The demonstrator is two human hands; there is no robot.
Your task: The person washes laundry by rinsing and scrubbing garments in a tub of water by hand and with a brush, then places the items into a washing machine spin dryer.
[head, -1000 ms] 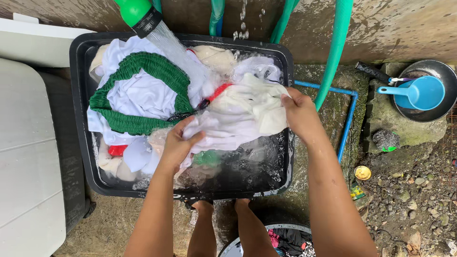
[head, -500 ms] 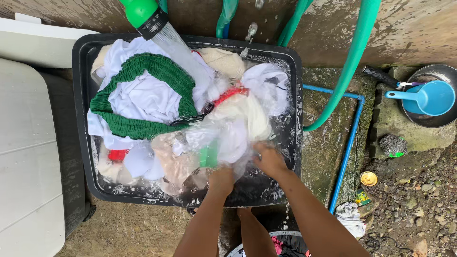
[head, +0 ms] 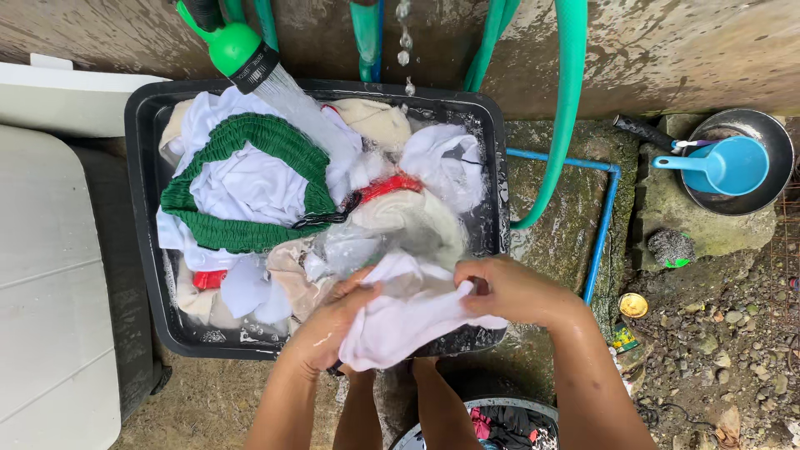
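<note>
A black rectangular tub (head: 142, 208) holds soaking laundry: white cloths, a cream piece, and a green knitted band (head: 242, 179) on the left. My left hand (head: 329, 325) and my right hand (head: 504, 290) both grip one wet white garment (head: 408, 321), lifted over the tub's near rim. A green spray nozzle (head: 237, 50) at the top left pours water onto the clothes.
Green hoses (head: 569, 108) hang down the stained wall. A blue pipe (head: 602, 225) runs right of the tub. A blue dipper (head: 725, 167) lies in a metal basin (head: 779, 154). A white appliance (head: 50, 283) stands left. A bucket of dark clothes (head: 500, 421) and my legs are below.
Both hands pushed down into the water at the tub's near side, then came up holding a white garment over the rim. The camera view shifted slightly.
</note>
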